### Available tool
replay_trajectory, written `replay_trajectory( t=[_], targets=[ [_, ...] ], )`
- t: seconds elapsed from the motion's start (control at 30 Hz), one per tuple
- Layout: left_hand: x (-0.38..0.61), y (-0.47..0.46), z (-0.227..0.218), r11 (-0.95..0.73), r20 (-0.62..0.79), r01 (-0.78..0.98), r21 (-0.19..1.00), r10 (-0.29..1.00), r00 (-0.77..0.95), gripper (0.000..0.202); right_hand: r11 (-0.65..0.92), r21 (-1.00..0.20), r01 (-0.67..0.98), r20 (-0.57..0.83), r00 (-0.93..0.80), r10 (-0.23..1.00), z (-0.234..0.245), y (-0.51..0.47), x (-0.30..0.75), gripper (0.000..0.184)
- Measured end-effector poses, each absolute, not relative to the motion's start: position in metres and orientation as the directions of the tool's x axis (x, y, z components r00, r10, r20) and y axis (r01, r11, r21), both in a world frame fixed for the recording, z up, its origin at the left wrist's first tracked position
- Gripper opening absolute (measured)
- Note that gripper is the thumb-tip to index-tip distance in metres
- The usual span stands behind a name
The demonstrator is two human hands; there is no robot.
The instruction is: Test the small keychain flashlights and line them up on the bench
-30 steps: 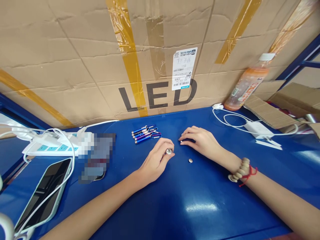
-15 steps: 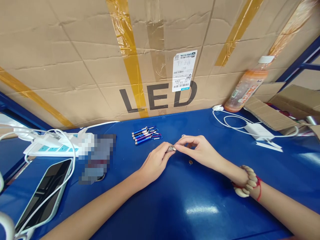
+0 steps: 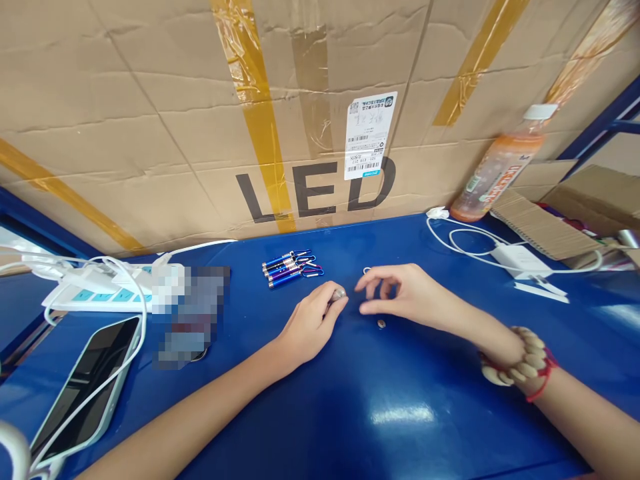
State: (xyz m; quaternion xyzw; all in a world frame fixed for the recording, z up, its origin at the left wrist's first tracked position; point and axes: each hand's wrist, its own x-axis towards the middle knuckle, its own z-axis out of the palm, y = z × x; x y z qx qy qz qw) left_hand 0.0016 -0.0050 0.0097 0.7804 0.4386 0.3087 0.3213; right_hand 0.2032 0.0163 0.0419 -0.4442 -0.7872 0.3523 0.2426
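Observation:
My left hand (image 3: 311, 321) rests on the blue table (image 3: 400, 400) with its fingers closed round a small silver cylinder (image 3: 339, 293) whose end shows at the fingertips. Just to its right my right hand (image 3: 404, 297) hovers with fingers apart and curled, holding nothing that I can see. A small round button cell (image 3: 381, 324) lies on the table below the right hand. Behind the hands lies a small row of blue mini flashlights with clips (image 3: 291, 264). A small metal ring (image 3: 367, 271) lies near the right fingertips.
A big cardboard box marked LED (image 3: 310, 120) walls off the back. At the left are a white power strip (image 3: 95, 288), cables and a phone (image 3: 80, 390). At the right stand an orange drink bottle (image 3: 495, 167), a white charger with cable (image 3: 517, 260) and open cardboard boxes (image 3: 575, 207).
The right hand came to the left hand's fingertips and touched the silver piece, then drew back a little to the right and opened. The left hand stayed in place.

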Motion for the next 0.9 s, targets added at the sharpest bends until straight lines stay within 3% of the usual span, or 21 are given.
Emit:
replay_trajectory(
  t=[0.13, 0.23, 0.43, 0.57, 0.63, 0.9],
  targets=[
    [0.002, -0.006, 0.012, -0.384, 0.197, 0.505, 0.773, 0.902, 0.385, 0.020, 0.378, -0.690, 0.618, -0.141, -0.626, 0.767, 0.041, 0.020, 0.216, 0.025],
    [0.002, -0.006, 0.012, -0.395, 0.210, 0.499, 0.771, 0.898, 0.386, 0.020, 0.340, -0.726, 0.598, -0.131, -0.606, 0.785, 0.038, 0.019, 0.212, 0.015],
    [0.001, -0.005, 0.009, -0.399, 0.209, 0.487, 0.777, 0.893, 0.398, 0.019, 0.364, -0.767, 0.528, 0.045, -0.522, 0.852, 0.033, 0.016, 0.196, 0.017],
    [0.001, -0.005, 0.007, -0.441, 0.226, 0.492, 0.751, 0.871, 0.435, 0.016, 0.475, -0.775, 0.418, 0.340, -0.357, 0.870, 0.032, 0.008, 0.187, 0.022],
    [0.001, -0.005, 0.007, -0.473, 0.238, 0.497, 0.727, 0.854, 0.463, 0.016, 0.521, -0.759, 0.391, 0.438, -0.285, 0.853, 0.033, 0.003, 0.183, 0.023],
    [0.001, -0.006, 0.008, -0.503, 0.218, 0.520, 0.690, 0.830, 0.513, 0.019, 0.696, -0.601, 0.392, 0.642, -0.282, 0.713, 0.035, -0.006, 0.178, 0.023]
  ],
)
